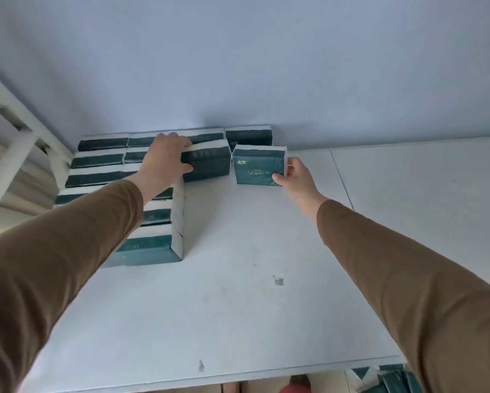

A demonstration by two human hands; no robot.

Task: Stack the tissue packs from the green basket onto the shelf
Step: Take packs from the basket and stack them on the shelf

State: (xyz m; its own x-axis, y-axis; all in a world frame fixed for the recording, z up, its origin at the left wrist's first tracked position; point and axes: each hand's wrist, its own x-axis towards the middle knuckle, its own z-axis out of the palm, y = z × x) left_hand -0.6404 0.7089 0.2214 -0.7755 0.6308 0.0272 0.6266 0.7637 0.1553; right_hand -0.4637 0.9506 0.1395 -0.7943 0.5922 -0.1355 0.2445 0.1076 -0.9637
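stockroom or shop w/ white shelf (238,279), many identical tissue packs (96,160), white racking (11,131).

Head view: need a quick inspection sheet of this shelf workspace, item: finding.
Surface: white shelf board, scuffed, with small marks near the front edge.
Job's things: stacked tissue packs fill the left rear; left pack and right pack stand side by side at the back; more packs lie below the front edge.
Clutter: nothing seen.
Grippers: left hand grips the left pack; right hand pinches the right pack's edge.
Cables: nothing seen.
Surroundings: plain wall behind, white shelf frame at left.
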